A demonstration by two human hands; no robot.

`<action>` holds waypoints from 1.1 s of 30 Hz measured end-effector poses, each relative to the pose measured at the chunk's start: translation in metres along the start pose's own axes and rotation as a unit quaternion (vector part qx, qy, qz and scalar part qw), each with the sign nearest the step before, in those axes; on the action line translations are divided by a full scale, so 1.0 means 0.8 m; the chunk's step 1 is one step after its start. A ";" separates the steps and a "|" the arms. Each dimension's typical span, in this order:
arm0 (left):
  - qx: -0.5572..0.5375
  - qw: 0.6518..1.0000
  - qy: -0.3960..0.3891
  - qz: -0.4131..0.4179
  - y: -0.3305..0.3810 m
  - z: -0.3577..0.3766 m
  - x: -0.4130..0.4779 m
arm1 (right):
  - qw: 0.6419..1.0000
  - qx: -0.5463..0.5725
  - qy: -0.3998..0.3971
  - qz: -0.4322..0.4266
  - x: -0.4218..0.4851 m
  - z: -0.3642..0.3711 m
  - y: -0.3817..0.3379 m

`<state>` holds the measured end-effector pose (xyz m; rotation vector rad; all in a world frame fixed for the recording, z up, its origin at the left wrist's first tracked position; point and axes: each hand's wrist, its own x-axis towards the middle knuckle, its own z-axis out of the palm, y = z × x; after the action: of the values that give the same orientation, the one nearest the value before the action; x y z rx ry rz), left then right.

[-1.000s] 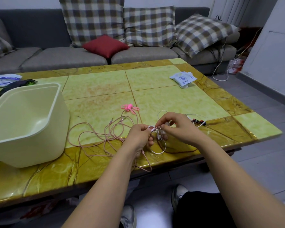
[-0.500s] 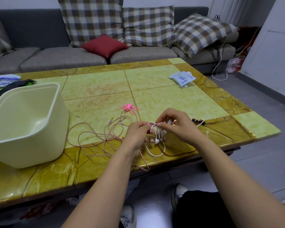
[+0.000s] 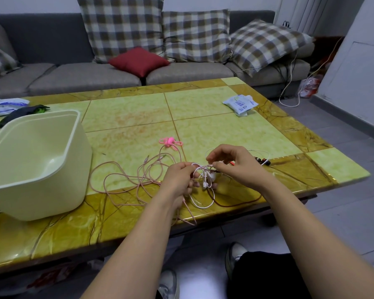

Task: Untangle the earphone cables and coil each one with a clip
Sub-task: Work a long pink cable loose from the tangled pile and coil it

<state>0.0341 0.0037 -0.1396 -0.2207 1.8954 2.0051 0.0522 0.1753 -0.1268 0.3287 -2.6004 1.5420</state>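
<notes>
A tangle of earphone cables lies near the front edge of the yellow-green tiled table (image 3: 203, 111). The pink cable (image 3: 125, 178) sprawls in loose loops to the left. The white cable (image 3: 201, 203) hangs in a loop between my hands, its white earbuds (image 3: 207, 180) dangling. My left hand (image 3: 178, 180) pinches the knot from the left. From the right, my right hand (image 3: 235, 167) pinches the same knot with thumb and forefinger. A dark red cable (image 3: 235, 203) curves under my right wrist. Pink clips (image 3: 170, 142) lie just beyond the cables.
A large cream plastic tub (image 3: 37, 160) stands on the table's left side. A white-and-blue packet (image 3: 240, 103) lies at the far right. Small dark and red pieces (image 3: 262, 161) sit right of my hand. A sofa with cushions is behind the table.
Both hands have lifted the knot slightly and drawn a little apart, so the cable is stretched between them and the white earbuds dangle below.
</notes>
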 end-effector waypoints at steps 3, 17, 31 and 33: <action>-0.006 1.000 -0.007 0.004 -0.001 0.002 0.000 | 0.999 -0.036 -0.008 -0.016 0.000 0.003 0.004; -0.061 0.998 -0.033 -0.012 0.000 0.004 0.002 | 0.999 0.034 0.009 -0.013 0.003 0.004 0.005; -0.055 0.998 -0.026 -0.002 -0.002 0.001 0.001 | 0.999 -0.001 0.037 -0.009 0.004 0.006 0.003; -0.062 0.998 -0.024 -0.008 -0.001 0.002 -0.001 | 0.999 -0.002 0.031 -0.019 0.004 0.007 0.003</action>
<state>0.0351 0.0052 -0.1396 -0.2190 1.7376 2.0996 0.0484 0.1711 -0.1308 0.3221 -2.5359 1.5093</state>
